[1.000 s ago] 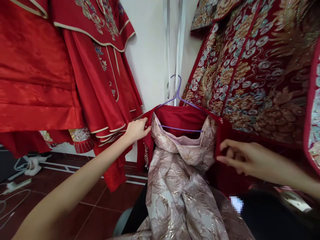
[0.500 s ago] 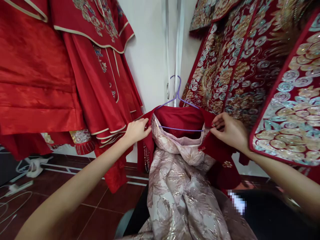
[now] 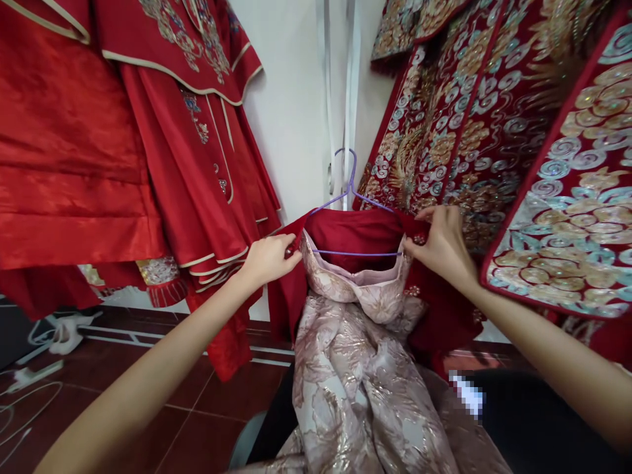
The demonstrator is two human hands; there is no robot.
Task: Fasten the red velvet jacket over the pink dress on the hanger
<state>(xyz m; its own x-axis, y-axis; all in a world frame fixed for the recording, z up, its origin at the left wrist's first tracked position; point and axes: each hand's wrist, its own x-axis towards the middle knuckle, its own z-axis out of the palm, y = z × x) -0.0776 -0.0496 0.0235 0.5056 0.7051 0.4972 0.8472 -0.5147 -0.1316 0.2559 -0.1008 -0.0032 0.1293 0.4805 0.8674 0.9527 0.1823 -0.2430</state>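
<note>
In front of me a dark red jacket (image 3: 353, 230) hangs on a purple hanger (image 3: 351, 187), its front spread apart. Inside it is a pale pink brocade dress (image 3: 345, 375), whose skirt drapes down toward me. My left hand (image 3: 270, 258) pinches the jacket's left front edge near the dress's top corner. On the other side, my right hand (image 3: 445, 245) grips the jacket's right edge between thumb and fingers, close to the dress's upper right corner. Small beaded flower buttons (image 3: 411, 290) show on the red cloth below the right hand.
Red garments (image 3: 182, 151) with cream piping hang at the left. Heavily embroidered red garments (image 3: 474, 125) hang at the right, close to my right forearm. White straps (image 3: 349, 99) run down the wall to the hanger. A white cable (image 3: 37, 395) lies on the tiled floor (image 3: 187, 421).
My right hand has shifted its hold inward on the jacket edge, nearer the dress's top corner, and the right front panel has swung outward. My left hand stays nearly in place.
</note>
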